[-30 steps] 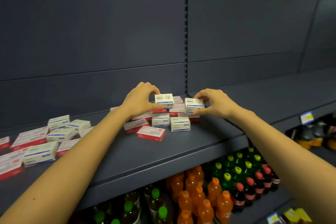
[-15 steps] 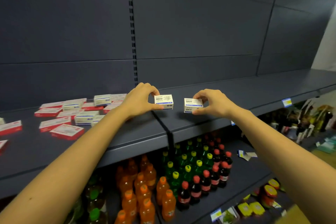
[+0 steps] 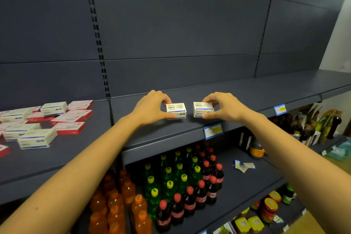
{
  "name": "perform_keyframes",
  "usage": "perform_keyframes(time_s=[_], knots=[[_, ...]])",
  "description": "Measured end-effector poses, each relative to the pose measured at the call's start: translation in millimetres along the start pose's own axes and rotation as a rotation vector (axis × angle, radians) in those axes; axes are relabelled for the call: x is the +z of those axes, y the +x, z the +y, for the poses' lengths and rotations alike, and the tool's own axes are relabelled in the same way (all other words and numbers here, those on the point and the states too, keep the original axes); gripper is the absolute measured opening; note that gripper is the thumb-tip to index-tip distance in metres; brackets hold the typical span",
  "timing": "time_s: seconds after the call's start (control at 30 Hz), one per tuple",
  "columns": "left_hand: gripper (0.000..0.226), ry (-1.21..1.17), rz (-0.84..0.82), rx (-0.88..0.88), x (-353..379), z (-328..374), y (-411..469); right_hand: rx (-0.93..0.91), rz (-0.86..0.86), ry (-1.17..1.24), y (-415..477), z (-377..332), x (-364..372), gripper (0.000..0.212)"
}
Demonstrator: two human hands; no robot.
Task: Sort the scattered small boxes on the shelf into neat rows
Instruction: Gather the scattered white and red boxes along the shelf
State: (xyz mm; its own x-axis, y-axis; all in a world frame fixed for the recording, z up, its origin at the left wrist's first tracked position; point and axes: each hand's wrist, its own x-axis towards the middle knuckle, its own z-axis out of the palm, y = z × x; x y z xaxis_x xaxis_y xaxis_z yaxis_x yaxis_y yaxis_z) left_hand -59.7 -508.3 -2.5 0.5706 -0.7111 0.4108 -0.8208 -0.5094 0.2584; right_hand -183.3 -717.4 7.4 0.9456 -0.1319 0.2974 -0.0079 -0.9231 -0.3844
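My left hand [image 3: 152, 106] pinches a small white box with blue print [image 3: 176, 110] between thumb and fingers. My right hand [image 3: 224, 106] pinches a second, like white box [image 3: 202, 109] the same way. The two boxes sit side by side, a small gap apart, low over or on the dark shelf board [image 3: 247, 93] of the middle bay. Whether they touch the board I cannot tell. A scattered heap of white-and-blue boxes [image 3: 38, 137] and flat red-and-white boxes [image 3: 69, 127] lies on the left bay of the same shelf.
A slotted upright [image 3: 98, 43] divides the left bay from the middle one. Blue price tags [image 3: 212, 130] hang on the shelf's front lip. Below stand orange, green and dark soda bottles [image 3: 171, 186]. Jars and bottles fill the lower right shelves.
Both hands have carried their boxes rightward away from the heap into the middle bay and lowered them toward the board. The view has swung right with them.
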Motion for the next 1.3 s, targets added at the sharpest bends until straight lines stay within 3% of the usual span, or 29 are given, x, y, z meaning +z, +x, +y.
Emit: perform_keyframes(time_s=[0.23, 0.67, 0.83, 0.93, 1.1, 1.3], knots=[[0.042, -0.032, 0.031, -0.062, 30, 5, 37, -0.059, -0.042, 0.045, 31, 49, -9, 0.044], [0.037, -0.033, -0.067, -0.220, 52, 20, 55, -0.189, -0.213, 0.092, 75, 93, -8, 0.041], [0.036, -0.054, 0.001, -0.328, 43, 31, 49, -0.220, -0.421, -0.089, 88, 97, -6, 0.054], [0.034, 0.081, 0.105, -0.414, 26, 29, 40, -0.299, -0.369, -0.209, 98, 84, -14, 0.070], [0.037, 0.361, 0.170, -0.564, -3, 19, 0, -0.546, -0.209, -0.113, 108, 30, -8, 0.043], [0.041, 0.531, 0.169, -0.815, -31, 18, -79, -0.753, -0.211, -0.033, 103, -47, 32, 0.041]])
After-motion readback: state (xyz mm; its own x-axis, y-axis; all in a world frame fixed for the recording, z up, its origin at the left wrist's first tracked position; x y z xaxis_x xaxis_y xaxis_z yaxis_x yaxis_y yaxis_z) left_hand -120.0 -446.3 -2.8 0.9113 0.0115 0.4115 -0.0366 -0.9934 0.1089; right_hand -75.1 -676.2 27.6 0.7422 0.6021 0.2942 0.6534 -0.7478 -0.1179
